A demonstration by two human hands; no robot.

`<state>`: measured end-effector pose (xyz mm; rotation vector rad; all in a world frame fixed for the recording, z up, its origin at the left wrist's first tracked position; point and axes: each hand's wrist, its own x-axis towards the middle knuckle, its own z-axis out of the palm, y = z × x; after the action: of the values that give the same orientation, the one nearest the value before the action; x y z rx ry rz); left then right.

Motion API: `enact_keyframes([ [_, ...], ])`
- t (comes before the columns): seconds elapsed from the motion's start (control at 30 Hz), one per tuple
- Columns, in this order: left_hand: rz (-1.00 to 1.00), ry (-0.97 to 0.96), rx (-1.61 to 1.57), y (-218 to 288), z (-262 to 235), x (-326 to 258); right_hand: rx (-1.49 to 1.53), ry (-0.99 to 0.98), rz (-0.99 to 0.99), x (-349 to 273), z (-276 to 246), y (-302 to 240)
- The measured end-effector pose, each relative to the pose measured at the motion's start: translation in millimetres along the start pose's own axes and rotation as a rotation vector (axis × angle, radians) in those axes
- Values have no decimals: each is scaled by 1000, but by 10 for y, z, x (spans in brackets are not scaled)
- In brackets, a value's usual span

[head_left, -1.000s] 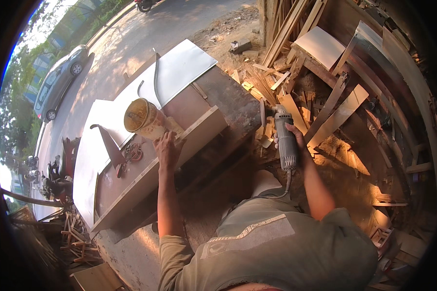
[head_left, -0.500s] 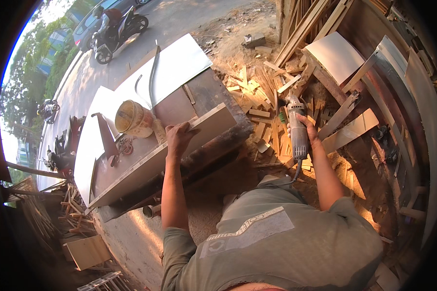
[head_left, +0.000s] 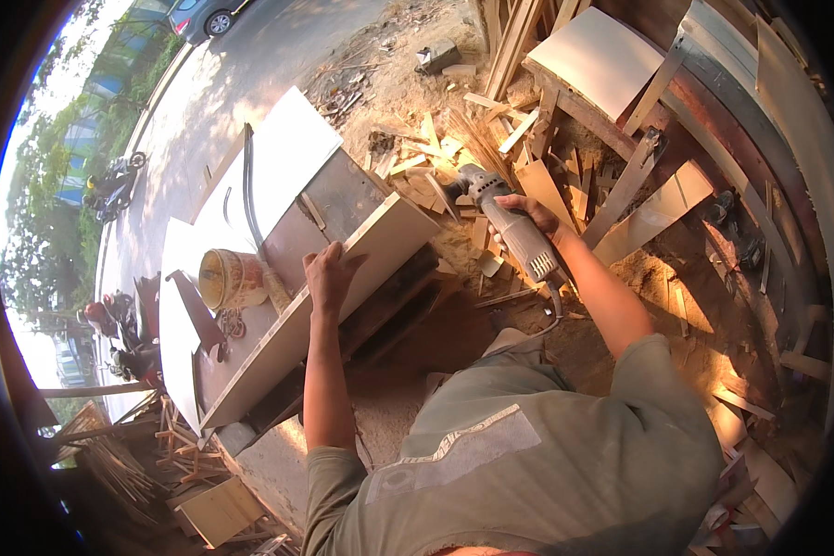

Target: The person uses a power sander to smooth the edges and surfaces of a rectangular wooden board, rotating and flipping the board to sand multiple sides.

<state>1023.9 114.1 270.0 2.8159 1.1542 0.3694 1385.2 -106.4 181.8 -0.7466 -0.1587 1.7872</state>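
A workbench (head_left: 343,199) occupies the frame centre-left, running from 7 o'clock toward 1 o'clock. A long pale board (head_left: 278,343) lies along its near edge, one end at roughly the picture centre, the other toward 8 o'clock. Offcuts of wood (head_left: 528,130) lie scattered on the ground at 12 to 2 o'clock. A grey handheld power tool (head_left: 510,227) sits just right of centre, at 3 o'clock from the board's upper end, its head pointing toward 11 o'clock. A yellowish can (head_left: 227,278) lies on its side on the bench at 9 o'clock from the left hand. The left hand (head_left: 329,278) rests on the board, fingers together and flat on its face. The right hand (head_left: 537,218) is wrapped around the tool body, fingers clamped on it.
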Motion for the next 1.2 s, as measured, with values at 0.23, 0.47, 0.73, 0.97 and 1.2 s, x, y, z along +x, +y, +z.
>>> enact_keyframes([
  [0.23,-38,5,50,-16,46,71,-181,-119,14,458,249,-254],
  [0.47,-75,-63,69,-83,110,106,-280,-108,87,530,230,-221],
  [0.73,-77,-70,76,-146,120,61,-210,-26,156,649,-375,249],
  [0.97,-41,-1,59,-78,132,94,-174,49,173,680,-498,389],
  [1.2,-66,-56,103,-184,189,84,-270,-76,115,387,215,-84],
])
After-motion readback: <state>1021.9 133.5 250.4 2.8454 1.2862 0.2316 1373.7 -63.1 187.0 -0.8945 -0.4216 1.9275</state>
